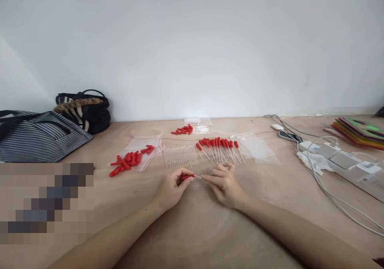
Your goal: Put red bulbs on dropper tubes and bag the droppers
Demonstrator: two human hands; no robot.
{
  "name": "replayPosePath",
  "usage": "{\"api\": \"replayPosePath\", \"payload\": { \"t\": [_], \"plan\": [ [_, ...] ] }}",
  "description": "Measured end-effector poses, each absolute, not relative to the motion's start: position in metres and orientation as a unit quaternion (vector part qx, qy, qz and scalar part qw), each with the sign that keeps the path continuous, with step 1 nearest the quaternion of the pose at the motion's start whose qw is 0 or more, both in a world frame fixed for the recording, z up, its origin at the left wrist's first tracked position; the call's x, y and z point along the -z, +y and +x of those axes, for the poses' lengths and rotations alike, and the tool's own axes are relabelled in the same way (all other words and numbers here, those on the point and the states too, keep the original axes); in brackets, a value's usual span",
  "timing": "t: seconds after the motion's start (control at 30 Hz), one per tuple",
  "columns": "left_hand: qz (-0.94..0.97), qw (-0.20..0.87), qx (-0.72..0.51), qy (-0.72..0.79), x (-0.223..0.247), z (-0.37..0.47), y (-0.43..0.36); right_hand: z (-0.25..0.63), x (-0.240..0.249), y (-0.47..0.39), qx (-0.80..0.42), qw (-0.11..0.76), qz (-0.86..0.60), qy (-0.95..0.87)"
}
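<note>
Between finger and thumb, my left hand (172,186) grips a red rubber dropper bulb (186,177). A thin clear glass tube (197,177) projects from the bulb toward the right. My right hand (225,184) pinches the far end of that tube with thumb and forefinger. Just beyond my hands lies a row of clear glass tubes (181,156). To their right, several droppers with red bulbs (219,142) are laid side by side. A pile of loose red bulbs (127,161) rests on the left, partly on a clear zip bag (138,143).
Smaller red bulbs (183,130) and thin tubes (202,130) lie near the wall. Clear plastic bags (258,149) are right of the droppers. Farther right are a power strip (360,177), cables (318,181) and stacked coloured sheets (357,131). Striped bags (45,137) stand at the left.
</note>
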State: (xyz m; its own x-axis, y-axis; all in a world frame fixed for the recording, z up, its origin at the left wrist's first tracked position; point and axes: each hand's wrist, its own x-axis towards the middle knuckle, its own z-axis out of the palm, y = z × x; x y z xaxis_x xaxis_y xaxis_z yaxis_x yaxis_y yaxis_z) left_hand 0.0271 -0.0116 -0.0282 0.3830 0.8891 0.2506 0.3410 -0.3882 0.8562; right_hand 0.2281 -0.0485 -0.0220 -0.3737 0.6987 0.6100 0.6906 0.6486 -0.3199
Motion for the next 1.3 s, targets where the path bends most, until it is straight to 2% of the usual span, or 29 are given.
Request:
{"api": "replayPosePath", "payload": {
  "t": [0.37, 0.8, 0.97, 1.07, 1.3],
  "plan": [
    [0.731, 0.424, -0.373, 0.383, 0.035, 0.029, -0.012, 0.233, 0.023, -0.046, 0.067, 0.365, -0.382, -0.846],
    [0.757, 0.390, -0.347, 0.392, 0.024, 0.030, -0.018, 0.223, 0.018, -0.046, 0.061, 0.383, -0.355, -0.850],
    [0.772, 0.372, -0.319, 0.406, 0.022, 0.030, -0.017, 0.225, 0.019, -0.044, 0.051, 0.351, -0.383, -0.853],
    [0.786, 0.301, -0.313, 0.440, 0.014, 0.023, -0.012, 0.228, 0.018, -0.040, 0.056, 0.326, -0.428, -0.841],
    [0.783, -0.050, -0.228, 0.576, -0.010, -0.022, 0.020, 0.234, 0.012, -0.010, 0.095, 0.312, -0.625, -0.709]
  ]
}}
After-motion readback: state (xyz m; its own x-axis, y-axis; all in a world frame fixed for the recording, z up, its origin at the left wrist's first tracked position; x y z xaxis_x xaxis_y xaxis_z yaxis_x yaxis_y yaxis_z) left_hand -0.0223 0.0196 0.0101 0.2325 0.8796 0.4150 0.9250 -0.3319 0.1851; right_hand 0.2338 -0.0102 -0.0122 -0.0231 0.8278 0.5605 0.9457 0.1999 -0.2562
